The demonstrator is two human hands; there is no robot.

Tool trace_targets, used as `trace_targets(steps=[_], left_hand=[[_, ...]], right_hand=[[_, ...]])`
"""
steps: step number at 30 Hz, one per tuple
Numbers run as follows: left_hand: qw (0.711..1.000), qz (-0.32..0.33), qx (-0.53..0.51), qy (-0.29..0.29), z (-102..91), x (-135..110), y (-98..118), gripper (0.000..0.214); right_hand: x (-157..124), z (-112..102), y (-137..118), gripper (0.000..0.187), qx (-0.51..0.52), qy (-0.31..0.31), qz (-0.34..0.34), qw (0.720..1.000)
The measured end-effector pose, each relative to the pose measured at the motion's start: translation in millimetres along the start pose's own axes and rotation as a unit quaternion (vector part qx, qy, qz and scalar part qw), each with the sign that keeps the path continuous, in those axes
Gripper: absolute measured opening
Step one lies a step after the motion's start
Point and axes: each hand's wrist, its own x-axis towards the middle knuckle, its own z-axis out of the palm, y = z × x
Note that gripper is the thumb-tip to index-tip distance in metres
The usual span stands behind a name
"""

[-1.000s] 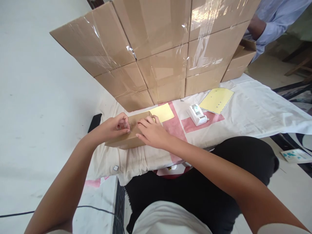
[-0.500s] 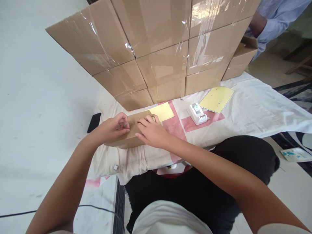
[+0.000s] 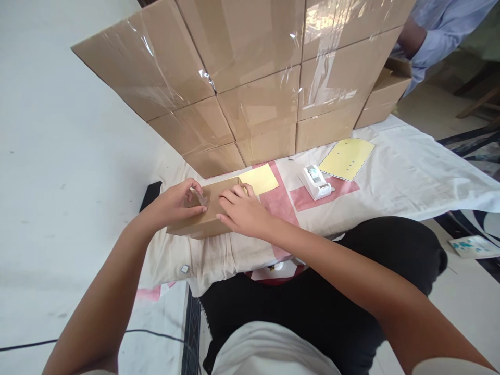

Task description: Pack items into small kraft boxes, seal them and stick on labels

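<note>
A small brown cardboard box [image 3: 213,228] lies at the near left of the cloth-covered table, between my hands. My left hand [image 3: 180,202] is over the box's left part, thumb low and fingers curled. A crumpled clear strip that looks like tape [image 3: 202,198] shows between its thumb and forefinger. My right hand [image 3: 244,212] presses on the box's right end, with its fingers bent over the top and the far edge. A yellow sheet of paper [image 3: 261,178] lies just beyond that end. To the right stands a white tape dispenser [image 3: 317,183].
Behind rises a tall wall of taped cardboard boxes [image 3: 261,99]. A yellow scalloped card [image 3: 349,158] lies right of the dispenser. At the left edge is a black flat object [image 3: 150,196]. A co-worker's sleeve [image 3: 443,47] appears at top right beside an open box [image 3: 385,96].
My left fingers have lifted and spread slightly from the thumb, so the clear strip shows between them. My right hand and the box have hardly moved.
</note>
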Motion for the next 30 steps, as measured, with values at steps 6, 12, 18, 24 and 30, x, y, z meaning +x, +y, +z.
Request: trace_targets(steps=[6,12,18,24,30], left_hand=[[1.000,-0.011,0.006,-0.005,-1.7,4,-1,0.052],[0.995,0.015,0.093,-0.028,-6.2,11,4,0.046],[0.991,0.004,0.123,-0.044,-8.3,15,2,0.053],[0.991,-0.021,0.118,-0.064,-12.2,18,4,0.079],[0.989,-0.053,0.004,-0.136,-11.1,27,-12,0.095]], right_hand=[[0,0,0,0.038,0.001,0.001,0.002,1.000],[0,3,1,0.038,-0.001,0.005,0.001,1.000],[-1,4,2,0.038,-0.003,0.010,-0.001,1.000],[-1,4,1,0.040,0.001,0.013,-0.003,1.000],[0,4,2,0.040,0.002,0.015,-0.001,1.000]])
